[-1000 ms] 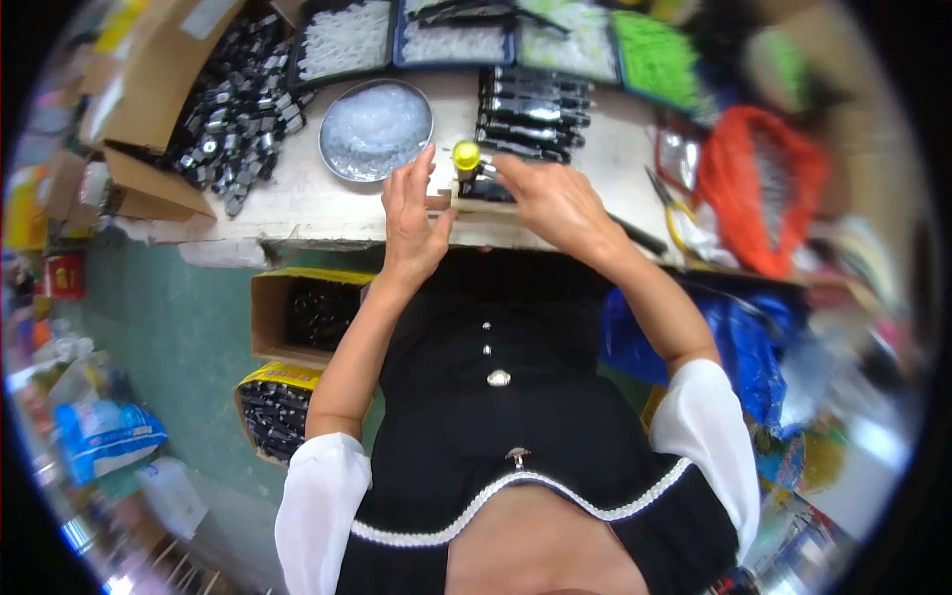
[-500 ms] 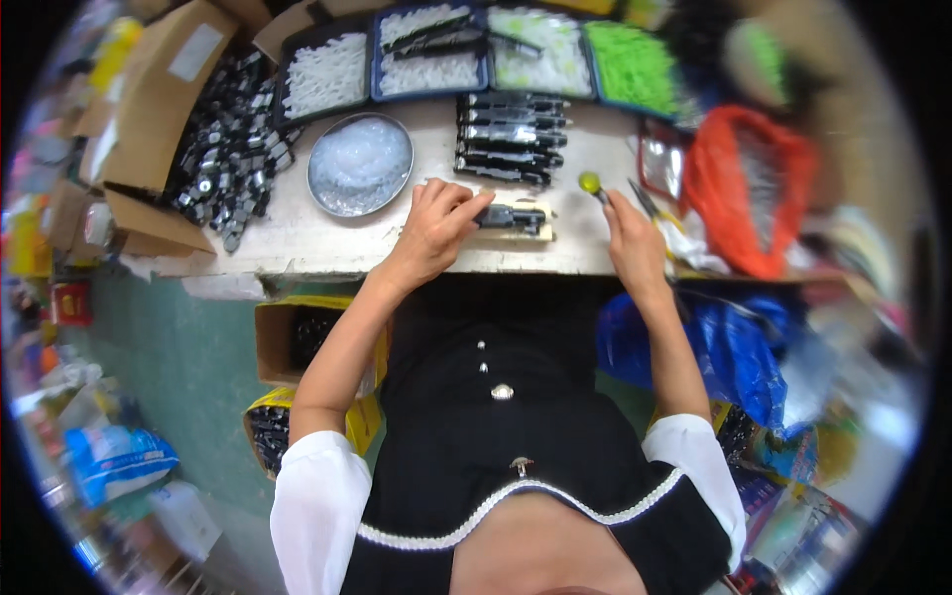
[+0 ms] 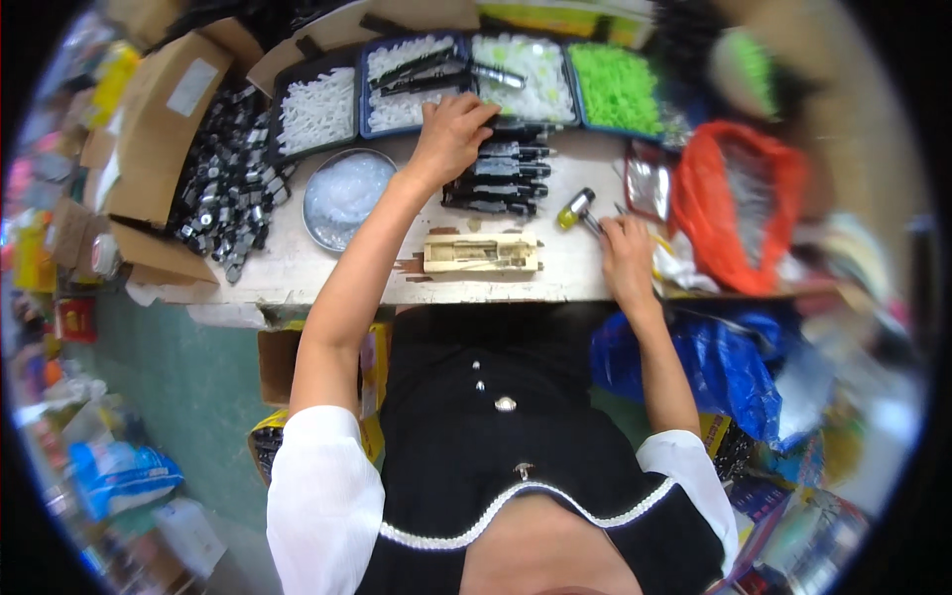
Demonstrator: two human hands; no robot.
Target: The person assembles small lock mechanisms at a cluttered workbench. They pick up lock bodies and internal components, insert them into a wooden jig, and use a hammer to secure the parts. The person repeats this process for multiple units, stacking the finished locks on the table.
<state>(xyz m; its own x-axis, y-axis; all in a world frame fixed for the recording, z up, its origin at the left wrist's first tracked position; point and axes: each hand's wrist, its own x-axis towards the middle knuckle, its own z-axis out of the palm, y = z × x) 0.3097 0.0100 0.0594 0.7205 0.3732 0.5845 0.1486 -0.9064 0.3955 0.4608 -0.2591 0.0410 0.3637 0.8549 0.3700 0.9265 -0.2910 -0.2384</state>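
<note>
- Below the table's near edge, on our left, a yellow-edged carton [image 3: 281,367] stands open, and on our right hangs a crumpled, shiny blue plastic sheet [image 3: 684,367].
- On the worn, pale table [image 3: 565,283], nearest us, lies a cream block [image 3: 482,254], long and boxy, with a hollow cut in its top; neither of our hands touches it.
- Our right hand [image 3: 629,260], right of the block, has its fingers at the handle of a small hammer [image 3: 575,209] with a yellow end and a dark end; we cannot tell whether they are closed round it.
- Left of the block, a round metal bowl [image 3: 306,210] holds a glossy heap of clear bits.
- At far right, an open red plastic bag [image 3: 699,218] has greyish stuff inside.
- At far left, a cardboard box [image 3: 159,139] lies open beside chunky black-and-silver pieces [image 3: 233,183].
- Beyond the block, slim black parts [image 3: 496,180] lie side by side; our left hand [image 3: 451,139] bends over their far end, its hold hidden from us.
- Farthest, four trays [image 3: 397,132] hold small parts: two white, one white with yellow-green, one bright green.
</note>
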